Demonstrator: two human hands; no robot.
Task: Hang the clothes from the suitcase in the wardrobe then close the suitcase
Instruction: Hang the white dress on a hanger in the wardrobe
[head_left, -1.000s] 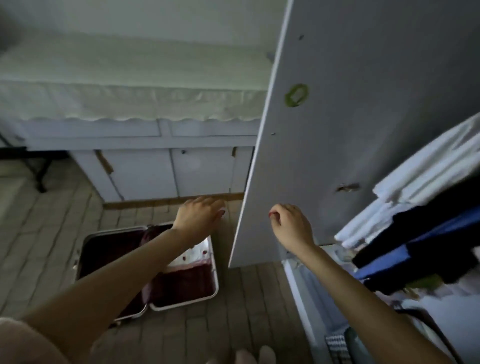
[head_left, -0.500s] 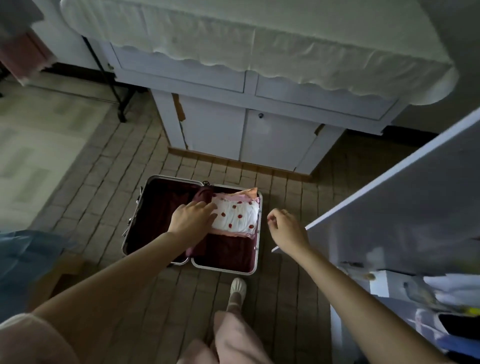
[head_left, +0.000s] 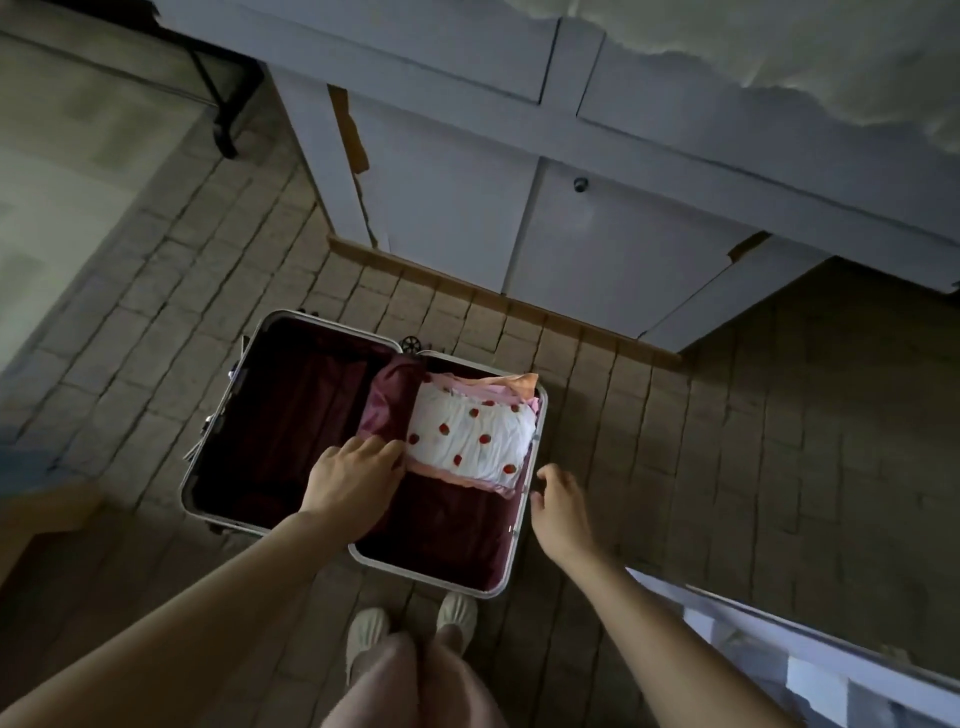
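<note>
While the suitcase lies open on the tiled floor, a folded stack of clothes, white with red dots on top and pink layers under it, is seen in the far end of its right half. The left hand is laid with relaxed fingers on the maroon liner flap just beside the stack, nothing gripped. The right hand hovers loosely open, empty, beside the right rim. Risk is judged as follows: if only the top piece is pinched, the pink layers may be dragged out and dropped; the flap may be caught along with the cloth; in dim light a thin layer may be missed.
</note>
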